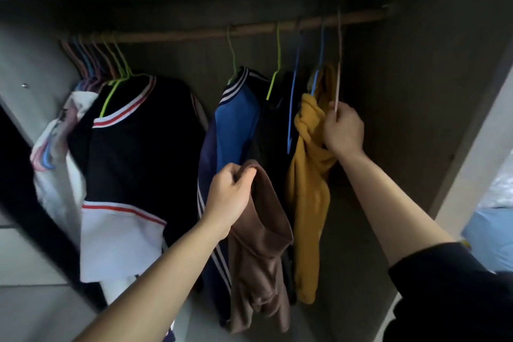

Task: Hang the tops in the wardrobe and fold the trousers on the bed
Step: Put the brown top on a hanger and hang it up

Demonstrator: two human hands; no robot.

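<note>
Brown top (261,230) in left hand (230,194): soft matt cloth, smooth, hangs limp. Pink hanger (339,64) in right hand (342,130): thin wire, looks matt-coated. Mustard top (308,189) touching right hand: thicker, fleecy matt cloth. Blue jacket (236,125) just behind left hand: smooth cloth, slight sheen. Black-and-white jersey (138,147) left of left hand: smooth matt cloth. Rail (249,28) above both hands: bare matt wood. Wardrobe wall (416,91) right of right hand: grey matt panel.

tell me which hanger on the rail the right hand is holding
The pink hanger, rightmost on the rail, beside the blue one with the yellow top; the right hand grips it.
</note>
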